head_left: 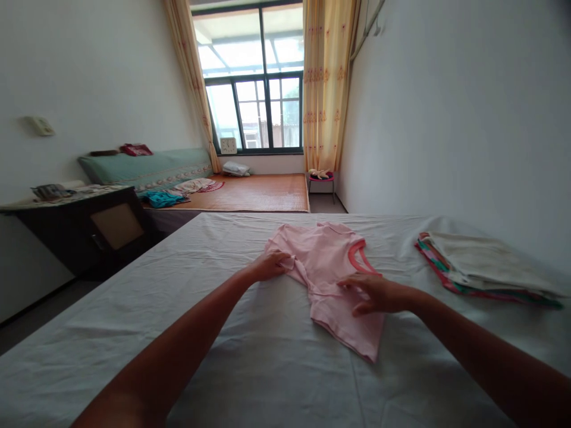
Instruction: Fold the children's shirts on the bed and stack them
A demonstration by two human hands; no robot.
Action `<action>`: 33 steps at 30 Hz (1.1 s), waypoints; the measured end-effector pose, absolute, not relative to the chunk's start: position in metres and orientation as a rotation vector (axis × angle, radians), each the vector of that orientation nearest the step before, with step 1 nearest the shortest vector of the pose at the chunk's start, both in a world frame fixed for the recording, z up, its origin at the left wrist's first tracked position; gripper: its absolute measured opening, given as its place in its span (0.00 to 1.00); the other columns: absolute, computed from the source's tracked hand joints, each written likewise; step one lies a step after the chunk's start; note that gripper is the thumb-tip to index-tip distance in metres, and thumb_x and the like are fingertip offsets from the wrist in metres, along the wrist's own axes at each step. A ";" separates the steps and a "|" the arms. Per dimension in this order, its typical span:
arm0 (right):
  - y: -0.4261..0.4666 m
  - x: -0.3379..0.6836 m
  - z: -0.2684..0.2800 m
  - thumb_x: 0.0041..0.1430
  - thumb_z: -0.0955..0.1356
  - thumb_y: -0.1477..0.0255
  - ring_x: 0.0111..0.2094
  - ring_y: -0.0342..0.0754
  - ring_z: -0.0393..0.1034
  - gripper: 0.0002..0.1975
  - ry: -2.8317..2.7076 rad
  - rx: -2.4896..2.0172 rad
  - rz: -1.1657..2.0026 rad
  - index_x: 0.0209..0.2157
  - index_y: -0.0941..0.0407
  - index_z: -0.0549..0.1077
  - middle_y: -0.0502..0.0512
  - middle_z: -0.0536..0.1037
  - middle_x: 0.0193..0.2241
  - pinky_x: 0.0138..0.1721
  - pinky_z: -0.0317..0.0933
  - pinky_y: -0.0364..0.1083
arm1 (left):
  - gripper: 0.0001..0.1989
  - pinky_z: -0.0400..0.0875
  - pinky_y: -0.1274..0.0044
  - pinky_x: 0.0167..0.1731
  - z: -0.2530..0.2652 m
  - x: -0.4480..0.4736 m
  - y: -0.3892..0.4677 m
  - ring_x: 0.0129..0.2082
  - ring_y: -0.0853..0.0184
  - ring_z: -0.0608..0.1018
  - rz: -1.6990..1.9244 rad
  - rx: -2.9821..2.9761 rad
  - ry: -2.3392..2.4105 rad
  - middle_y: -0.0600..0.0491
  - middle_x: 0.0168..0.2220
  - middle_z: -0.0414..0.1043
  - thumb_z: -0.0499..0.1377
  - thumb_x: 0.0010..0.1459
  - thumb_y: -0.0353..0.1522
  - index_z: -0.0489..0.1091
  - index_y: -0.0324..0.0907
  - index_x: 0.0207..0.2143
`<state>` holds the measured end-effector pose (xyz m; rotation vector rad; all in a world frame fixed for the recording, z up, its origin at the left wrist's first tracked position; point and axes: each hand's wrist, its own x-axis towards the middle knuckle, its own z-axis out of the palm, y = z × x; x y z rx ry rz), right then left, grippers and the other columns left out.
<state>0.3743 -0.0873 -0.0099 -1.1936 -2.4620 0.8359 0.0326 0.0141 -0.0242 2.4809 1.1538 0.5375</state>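
Note:
A pink T-shirt (pixel 321 255) with a coral-red neckband lies on the pale sheet (pixel 214 368), its collar toward the right. My left hand (pixel 270 266) pinches the shirt's near edge at the hem end, and a bit of cloth is bunched up at the fingertips. Over the near sleeve and shoulder, close to the collar, is my right hand (pixel 377 292), palm down with its fingers apart. Whether those fingers press on the cloth or hover just above it I cannot tell. The near sleeve points toward me.
Folded clothes (pixel 486 267) are stacked at the right by the wall. A dark cabinet (pixel 116 226) stands at the left. Beyond, a mat-covered bed (pixel 267 190) holds loose clothes, including a teal garment (pixel 163 198). A small stool (pixel 321 177) stands below the curtain.

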 end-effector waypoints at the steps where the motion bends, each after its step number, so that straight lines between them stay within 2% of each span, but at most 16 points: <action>1: -0.096 0.373 -0.011 0.45 0.73 0.66 0.41 0.51 0.71 0.30 -2.445 -1.211 0.831 0.53 0.51 0.70 0.57 0.76 0.46 0.42 0.65 0.47 | 0.18 0.67 0.77 0.44 -0.022 0.033 0.012 0.45 0.62 0.75 0.535 2.501 1.143 0.49 0.46 0.75 0.58 0.50 0.32 0.73 0.43 0.45; 4: -0.114 0.374 -0.002 0.50 0.69 0.71 0.32 0.46 0.71 0.22 -2.445 -1.233 0.968 0.49 0.53 0.74 0.54 0.79 0.35 0.32 0.64 0.42 | 0.13 0.67 0.79 0.39 -0.004 0.020 0.007 0.37 0.65 0.76 0.520 2.473 1.147 0.53 0.35 0.77 0.54 0.50 0.29 0.76 0.42 0.36; 6: -0.123 0.377 0.010 0.53 0.67 0.71 0.31 0.46 0.71 0.15 -2.510 -1.201 1.073 0.43 0.54 0.77 0.53 0.79 0.32 0.31 0.63 0.41 | 0.12 0.66 0.80 0.34 0.008 -0.001 0.005 0.31 0.66 0.75 0.517 2.432 1.158 0.55 0.29 0.76 0.54 0.49 0.29 0.76 0.40 0.33; 13: -0.132 0.380 0.024 0.51 0.68 0.71 0.32 0.46 0.72 0.12 -2.625 -1.117 1.220 0.38 0.59 0.78 0.54 0.79 0.32 0.34 0.64 0.42 | 0.11 0.66 0.80 0.31 0.007 -0.091 -0.005 0.28 0.67 0.72 0.386 2.377 1.258 0.55 0.24 0.72 0.52 0.51 0.32 0.73 0.38 0.27; 15: -0.131 0.374 0.021 0.51 0.67 0.73 0.33 0.46 0.71 0.14 -2.616 -1.138 1.029 0.41 0.58 0.76 0.55 0.78 0.34 0.35 0.64 0.43 | 0.11 0.67 0.79 0.34 0.002 -0.104 -0.011 0.31 0.66 0.74 0.359 2.385 1.276 0.53 0.29 0.74 0.52 0.49 0.30 0.74 0.38 0.31; 17: -0.133 0.363 0.017 0.49 0.67 0.76 0.40 0.49 0.70 0.21 -2.626 -1.070 0.760 0.47 0.56 0.73 0.57 0.76 0.42 0.43 0.63 0.47 | 0.16 0.67 0.78 0.41 0.000 -0.110 -0.017 0.39 0.65 0.74 0.321 2.402 1.164 0.52 0.39 0.75 0.53 0.47 0.27 0.74 0.40 0.39; 20: -0.139 0.340 0.007 0.47 0.66 0.81 0.52 0.52 0.63 0.29 -2.717 -0.870 0.448 0.53 0.52 0.68 0.57 0.71 0.51 0.54 0.54 0.52 | 0.21 0.64 0.77 0.50 -0.001 -0.110 -0.022 0.49 0.63 0.72 0.307 2.407 0.994 0.51 0.49 0.71 0.55 0.47 0.27 0.73 0.43 0.45; 23: -0.138 0.320 -0.008 0.55 0.65 0.79 0.52 0.52 0.62 0.17 -2.723 -0.894 0.216 0.45 0.51 0.73 0.56 0.75 0.46 0.54 0.52 0.53 | 0.14 0.64 0.75 0.50 -0.004 -0.104 -0.020 0.47 0.62 0.73 0.345 2.402 1.070 0.49 0.46 0.73 0.57 0.52 0.32 0.76 0.42 0.41; 25: -0.133 0.316 -0.014 0.61 0.63 0.75 0.51 0.53 0.63 0.10 -2.667 -0.952 0.136 0.39 0.53 0.75 0.56 0.77 0.41 0.53 0.52 0.53 | 0.14 0.65 0.73 0.49 -0.004 -0.099 -0.018 0.45 0.61 0.74 0.394 2.398 1.159 0.48 0.43 0.74 0.56 0.56 0.37 0.76 0.41 0.39; 27: -0.128 0.320 -0.013 0.63 0.61 0.72 0.48 0.52 0.65 0.10 -2.605 -0.980 0.171 0.37 0.54 0.74 0.56 0.77 0.39 0.51 0.54 0.52 | 0.16 0.65 0.73 0.48 0.000 -0.093 -0.020 0.44 0.60 0.74 0.420 2.379 1.187 0.49 0.42 0.75 0.55 0.57 0.40 0.76 0.41 0.40; 29: -0.126 0.332 -0.003 0.65 0.59 0.70 0.40 0.48 0.68 0.11 -2.524 -1.013 0.342 0.38 0.55 0.72 0.56 0.76 0.36 0.45 0.59 0.48 | 0.17 0.65 0.74 0.45 0.011 -0.086 -0.027 0.41 0.61 0.74 0.396 2.314 1.144 0.50 0.39 0.76 0.55 0.58 0.42 0.75 0.40 0.39; 31: -0.129 0.346 0.015 0.65 0.58 0.67 0.33 0.46 0.67 0.12 -2.396 -1.045 0.546 0.38 0.56 0.70 0.55 0.75 0.33 0.37 0.61 0.44 | 0.18 0.66 0.77 0.37 0.027 -0.079 -0.040 0.34 0.64 0.74 0.332 2.192 1.067 0.51 0.34 0.75 0.56 0.57 0.44 0.75 0.39 0.38; 33: -0.133 0.362 0.036 0.65 0.58 0.63 0.32 0.45 0.66 0.14 -2.222 -1.054 0.688 0.39 0.56 0.69 0.54 0.73 0.33 0.34 0.62 0.43 | 0.19 0.64 0.80 0.28 0.043 -0.072 -0.053 0.28 0.68 0.71 0.286 2.046 0.998 0.53 0.30 0.73 0.57 0.56 0.45 0.74 0.38 0.38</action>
